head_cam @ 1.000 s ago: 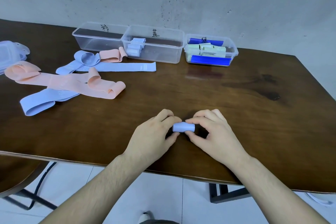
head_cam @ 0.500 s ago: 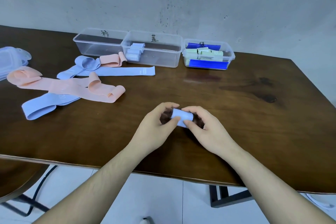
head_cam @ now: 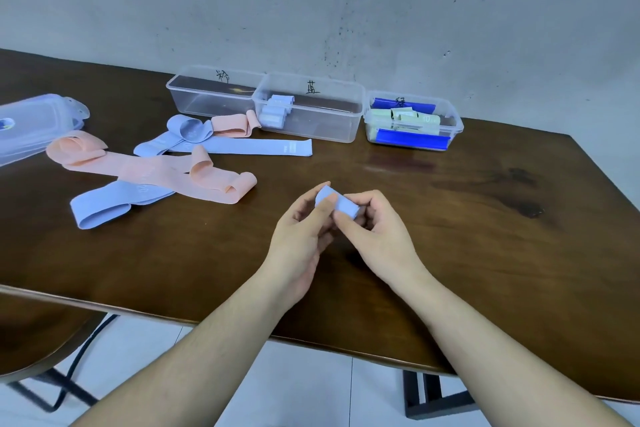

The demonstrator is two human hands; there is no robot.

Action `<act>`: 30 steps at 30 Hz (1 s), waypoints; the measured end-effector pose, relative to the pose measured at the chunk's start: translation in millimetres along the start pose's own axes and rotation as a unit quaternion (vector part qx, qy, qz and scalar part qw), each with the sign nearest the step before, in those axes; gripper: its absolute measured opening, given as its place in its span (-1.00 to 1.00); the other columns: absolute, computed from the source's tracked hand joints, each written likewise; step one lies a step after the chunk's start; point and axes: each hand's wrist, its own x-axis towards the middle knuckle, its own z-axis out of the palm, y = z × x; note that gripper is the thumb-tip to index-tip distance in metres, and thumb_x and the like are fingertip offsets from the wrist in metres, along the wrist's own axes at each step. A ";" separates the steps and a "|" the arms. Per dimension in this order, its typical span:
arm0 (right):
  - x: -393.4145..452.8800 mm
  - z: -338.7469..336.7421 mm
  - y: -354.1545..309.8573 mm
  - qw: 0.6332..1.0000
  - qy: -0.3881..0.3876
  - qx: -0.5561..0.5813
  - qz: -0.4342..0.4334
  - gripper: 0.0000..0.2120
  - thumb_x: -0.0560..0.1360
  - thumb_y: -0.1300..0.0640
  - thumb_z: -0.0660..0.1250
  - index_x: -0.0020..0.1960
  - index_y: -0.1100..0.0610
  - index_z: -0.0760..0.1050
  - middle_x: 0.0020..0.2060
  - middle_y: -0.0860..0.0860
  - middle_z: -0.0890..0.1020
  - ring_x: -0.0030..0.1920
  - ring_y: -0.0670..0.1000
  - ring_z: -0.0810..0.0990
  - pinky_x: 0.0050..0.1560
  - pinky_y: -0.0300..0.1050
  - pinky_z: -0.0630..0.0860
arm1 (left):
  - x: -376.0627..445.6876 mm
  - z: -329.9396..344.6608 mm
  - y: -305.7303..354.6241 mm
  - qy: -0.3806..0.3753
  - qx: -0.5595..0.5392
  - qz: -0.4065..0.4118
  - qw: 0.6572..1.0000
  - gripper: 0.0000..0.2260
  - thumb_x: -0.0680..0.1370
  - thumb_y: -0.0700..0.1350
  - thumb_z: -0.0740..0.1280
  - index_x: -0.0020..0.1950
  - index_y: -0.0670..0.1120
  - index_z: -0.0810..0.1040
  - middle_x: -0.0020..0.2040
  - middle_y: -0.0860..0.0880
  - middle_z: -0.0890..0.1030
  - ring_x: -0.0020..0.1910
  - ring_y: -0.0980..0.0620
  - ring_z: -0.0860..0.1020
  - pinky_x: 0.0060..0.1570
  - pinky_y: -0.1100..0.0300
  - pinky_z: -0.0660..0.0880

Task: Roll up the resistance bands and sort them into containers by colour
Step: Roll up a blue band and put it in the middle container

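A rolled light-blue band (head_cam: 341,203) is held just above the middle of the table. My left hand (head_cam: 304,230) pinches its left end and my right hand (head_cam: 375,224) grips its right end. Loose pink bands (head_cam: 152,172) and light-blue bands (head_cam: 242,146) lie spread on the left of the table. At the back stand three clear containers: the left one (head_cam: 211,94) looks empty, the middle one (head_cam: 311,114) holds light-blue rolls, the right one (head_cam: 415,121) holds green rolls and dark-blue bands.
Clear plastic lids (head_cam: 34,121) are stacked at the far left edge. A dark round stool or side table (head_cam: 38,333) stands below the table's front left edge. The wall rises right behind the containers.
Both hands have lifted the blue roll off the table and tilted it, its left end now farther away. The view has shifted down a little.
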 end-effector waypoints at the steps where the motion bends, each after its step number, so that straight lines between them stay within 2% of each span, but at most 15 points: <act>1: 1.7 1.8 0.1 1.000 -0.016 -0.004 -0.003 -0.78 0.51 0.06 0.48 0.10 -0.04 0.50 -0.16 -0.06 0.66 -0.25 -0.16 0.51 -0.20 -0.28 0.47 | 1.6 -2.5 2.4 0.007 -0.009 0.006 1.000 -0.73 0.57 -0.11 0.40 0.27 -0.01 0.59 0.18 -0.11 0.65 0.17 -0.07 0.64 0.22 0.01 0.54; 4: 8.0 -0.7 0.6 0.994 -0.094 -0.048 -0.024 -0.57 0.45 0.07 0.55 0.22 -0.08 0.44 -0.19 -0.05 0.65 -0.27 -0.14 0.49 -0.16 -0.20 0.48 | 7.5 -14.8 13.4 0.013 0.034 0.012 0.999 -0.72 0.55 -0.12 0.42 0.26 -0.01 0.58 0.19 -0.12 0.64 0.14 -0.09 0.64 0.21 0.00 0.56; 6: 13.8 -6.8 -1.5 0.985 -0.135 -0.103 -0.038 -0.39 0.43 0.06 0.56 0.37 -0.13 0.35 -0.24 -0.07 0.61 -0.28 -0.16 0.50 -0.14 -0.25 0.48 | 11.2 -25.2 22.9 -0.018 0.087 -0.012 0.996 -0.68 0.54 -0.14 0.43 0.28 0.03 0.55 0.20 -0.13 0.62 0.13 -0.09 0.65 0.20 -0.04 0.56; 8: 19.5 -10.6 -6.1 0.971 -0.159 -0.174 -0.052 -0.26 0.41 0.02 0.57 0.45 -0.21 0.26 -0.26 -0.06 0.55 -0.28 -0.15 0.50 -0.12 -0.18 0.52 | 13.3 -34.2 30.3 -0.060 0.140 -0.036 0.988 -0.61 0.52 -0.15 0.45 0.32 0.07 0.52 0.21 -0.13 0.61 0.14 -0.09 0.64 0.20 -0.08 0.56; 10: 23.3 -11.1 -11.7 0.953 -0.170 -0.240 -0.068 -0.20 0.38 -0.06 0.58 0.48 -0.27 0.23 -0.18 -0.14 0.49 -0.16 -0.15 0.49 -0.04 -0.10 0.55 | 14.7 -39.3 33.7 -0.089 0.185 -0.044 0.978 -0.53 0.51 -0.13 0.47 0.38 0.10 0.47 0.22 -0.13 0.60 0.16 -0.08 0.64 0.20 -0.09 0.56; 11: 25.0 -9.5 -13.3 0.946 -0.170 -0.263 -0.083 -0.19 0.37 -0.09 0.58 0.49 -0.28 0.23 -0.07 -0.19 0.47 -0.03 -0.17 0.48 0.03 -0.14 0.53 | 14.9 -40.5 35.4 -0.097 0.197 -0.042 0.975 -0.51 0.51 -0.12 0.48 0.40 0.11 0.45 0.21 -0.12 0.61 0.16 -0.07 0.64 0.19 -0.09 0.56; 13: 27.3 -4.9 -16.0 0.935 -0.168 -0.282 -0.131 -0.20 0.37 -0.11 0.57 0.50 -0.25 0.25 0.20 -0.26 0.40 0.24 -0.19 0.38 0.22 -0.28 0.40 | 16.0 -42.4 37.7 -0.105 0.204 -0.037 0.973 -0.47 0.50 -0.11 0.48 0.42 0.14 0.41 0.19 -0.10 0.63 0.14 -0.05 0.64 0.19 -0.09 0.56; 15: 30.4 -0.2 -18.8 0.933 -0.173 -0.272 -0.161 -0.26 0.39 -0.09 0.56 0.48 -0.22 0.30 0.34 -0.33 0.36 0.34 -0.21 0.32 0.25 -0.41 0.29 | 18.4 -45.6 39.9 -0.106 0.204 -0.034 0.973 -0.46 0.49 -0.08 0.49 0.41 0.18 0.40 0.17 -0.09 0.65 0.15 -0.06 0.64 0.21 -0.11 0.55; 17: 33.7 6.9 -21.9 0.934 -0.179 -0.267 -0.154 -0.31 0.41 -0.07 0.55 0.47 -0.17 0.36 0.30 -0.35 0.41 0.31 -0.26 0.35 0.20 -0.45 0.30 | 20.9 -51.4 43.2 -0.097 0.206 -0.036 0.973 -0.46 0.46 -0.03 0.51 0.39 0.24 0.42 0.18 -0.11 0.63 0.17 -0.08 0.63 0.20 -0.12 0.55; 20: 38.7 17.5 -26.5 0.939 -0.175 -0.257 -0.144 -0.34 0.43 -0.04 0.55 0.46 -0.12 0.39 0.27 -0.31 0.45 0.28 -0.25 0.40 0.25 -0.36 0.35 | 23.0 -58.5 47.2 -0.082 0.196 -0.026 0.977 -0.46 0.41 0.02 0.51 0.36 0.24 0.46 0.22 -0.12 0.59 0.17 -0.10 0.62 0.16 -0.09 0.58; 24: 46.5 31.6 -33.8 0.943 -0.180 -0.240 -0.145 -0.31 0.43 0.02 0.55 0.50 -0.10 0.37 0.36 -0.22 0.46 0.32 -0.25 0.40 0.33 -0.34 0.36 | 24.3 -67.4 56.5 -0.069 0.155 -0.025 0.985 -0.49 0.40 -0.03 0.51 0.34 0.11 0.49 0.24 -0.09 0.57 0.15 -0.07 0.63 0.08 -0.03 0.62; 26: 50.6 37.8 -35.7 0.940 -0.177 -0.250 -0.152 -0.32 0.43 0.00 0.55 0.49 -0.10 0.39 0.33 -0.21 0.49 0.29 -0.23 0.43 0.33 -0.27 0.40 | 26.2 -73.9 61.6 -0.071 0.131 -0.042 0.988 -0.48 0.40 -0.07 0.50 0.34 0.07 0.49 0.27 -0.10 0.56 0.16 -0.09 0.63 0.02 0.00 0.62; 30: 59.9 49.2 -38.0 0.938 -0.161 -0.255 -0.171 -0.40 0.44 0.00 0.52 0.44 -0.10 0.44 0.22 -0.22 0.50 0.25 -0.18 0.46 0.31 -0.09 0.45 | 30.9 -83.9 69.3 -0.085 0.049 -0.074 0.992 -0.53 0.48 -0.15 0.46 0.37 -0.02 0.47 0.28 -0.14 0.58 0.17 -0.11 0.63 0.10 -0.04 0.59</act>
